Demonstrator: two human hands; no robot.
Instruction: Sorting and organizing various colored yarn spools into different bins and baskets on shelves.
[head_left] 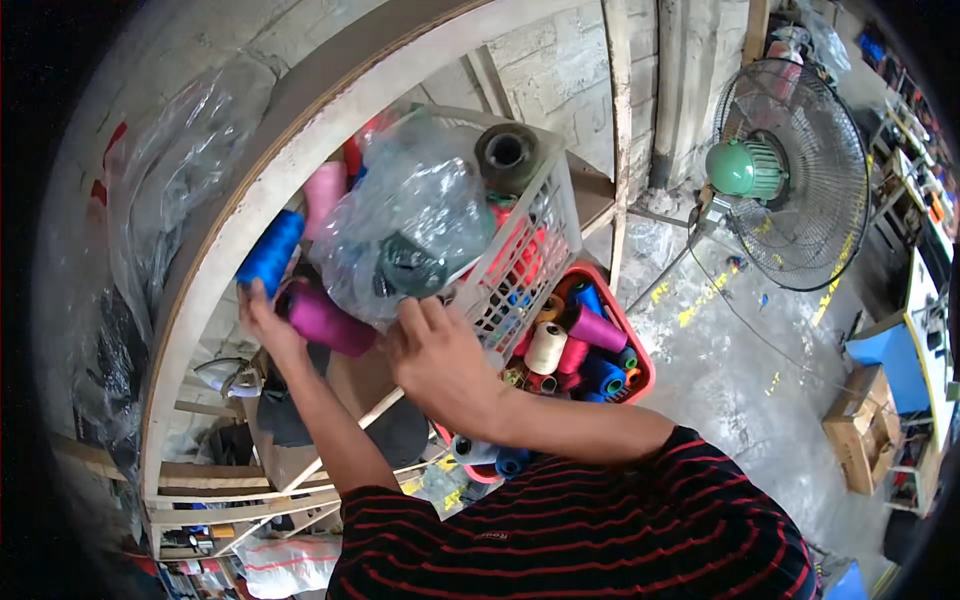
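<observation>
My left hand (262, 318) holds a blue thread cone (270, 250) up against the edge of a wooden shelf (240, 190). A magenta thread cone (328, 320) lies just right of that hand. My right hand (437, 355) grips the lower edge of a clear plastic bag (410, 215) with dark spools inside it. The bag rests partly in a white plastic basket (530, 260) that also carries a large dark spool (506, 155) and a pink cone (324, 195).
A red basket (640, 350) below holds several thread cones in white, pink, blue and orange. A green standing fan (790, 175) stands on the concrete floor at right. Cardboard boxes (865, 425) and a blue box sit far right. Wooden frames run lower left.
</observation>
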